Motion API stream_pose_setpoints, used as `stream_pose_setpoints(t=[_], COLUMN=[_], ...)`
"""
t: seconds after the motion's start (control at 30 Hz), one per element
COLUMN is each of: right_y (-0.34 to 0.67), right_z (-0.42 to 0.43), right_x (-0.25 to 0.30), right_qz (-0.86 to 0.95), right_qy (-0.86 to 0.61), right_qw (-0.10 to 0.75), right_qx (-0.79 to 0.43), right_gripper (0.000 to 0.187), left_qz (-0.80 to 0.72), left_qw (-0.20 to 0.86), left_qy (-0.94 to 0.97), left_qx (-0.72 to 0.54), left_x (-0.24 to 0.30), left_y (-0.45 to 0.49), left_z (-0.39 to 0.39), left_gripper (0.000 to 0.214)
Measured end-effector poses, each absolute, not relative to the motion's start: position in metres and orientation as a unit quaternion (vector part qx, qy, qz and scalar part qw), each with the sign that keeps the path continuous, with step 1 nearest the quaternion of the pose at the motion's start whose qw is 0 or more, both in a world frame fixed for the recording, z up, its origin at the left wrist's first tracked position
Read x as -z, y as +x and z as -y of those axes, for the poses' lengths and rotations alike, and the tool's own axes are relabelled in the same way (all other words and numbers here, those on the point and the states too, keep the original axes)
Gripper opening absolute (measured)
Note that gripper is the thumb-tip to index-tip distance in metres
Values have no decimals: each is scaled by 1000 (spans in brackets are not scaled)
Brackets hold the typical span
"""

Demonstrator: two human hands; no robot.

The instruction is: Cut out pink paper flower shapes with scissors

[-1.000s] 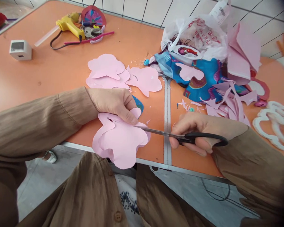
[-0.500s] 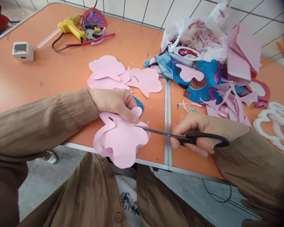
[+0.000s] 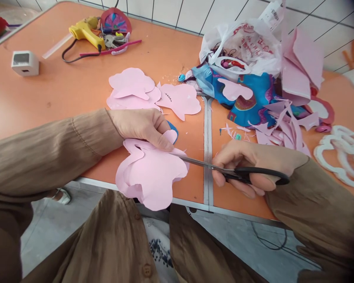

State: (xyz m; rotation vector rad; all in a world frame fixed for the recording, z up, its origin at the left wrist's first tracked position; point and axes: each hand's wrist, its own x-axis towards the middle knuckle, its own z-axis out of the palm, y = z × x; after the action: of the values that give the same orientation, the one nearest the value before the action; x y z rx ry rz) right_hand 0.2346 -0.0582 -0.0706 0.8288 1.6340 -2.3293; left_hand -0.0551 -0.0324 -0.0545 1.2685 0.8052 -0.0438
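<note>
My left hand pinches layered pink paper cutouts at their upper edge, thumb on top. The cutouts hang partly over the table's front edge. Black-handled scissors are in my right hand, fingers through the loops. Their blades reach left into the paper beside my left thumb; the tips are hidden there. Part of a blue piece shows behind my left fingers. Just beyond lie more pink cutouts, one of them with a small dark leafy mark.
Pink paper scraps and a blue patterned cloth lie at the right, below a white plastic bag. A white scalloped shape is at the far right. Further back left are a yellow glue gun and a white cube.
The scissors' handles have shifted slightly right and look a little lower. The lower right lobe of the pink paper has moved slightly right. My left hand keeps its hold.
</note>
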Motion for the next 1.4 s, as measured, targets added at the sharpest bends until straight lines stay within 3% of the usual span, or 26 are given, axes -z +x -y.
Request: stream_pose_setpoints(t=[0.57, 1.4], right_y=[240, 242], right_z=[57, 59], right_x=[72, 69], right_qz=[-499, -582], right_qy=[272, 290], right_qw=[62, 48], right_qx=[820, 758], right_gripper=[65, 66], left_qz=[-355, -354], left_qw=[753, 720], left_qy=[553, 595], left_qx=[-34, -42], left_x=[59, 58], left_y=[-55, -54], left_z=[33, 33], left_gripper=[30, 32])
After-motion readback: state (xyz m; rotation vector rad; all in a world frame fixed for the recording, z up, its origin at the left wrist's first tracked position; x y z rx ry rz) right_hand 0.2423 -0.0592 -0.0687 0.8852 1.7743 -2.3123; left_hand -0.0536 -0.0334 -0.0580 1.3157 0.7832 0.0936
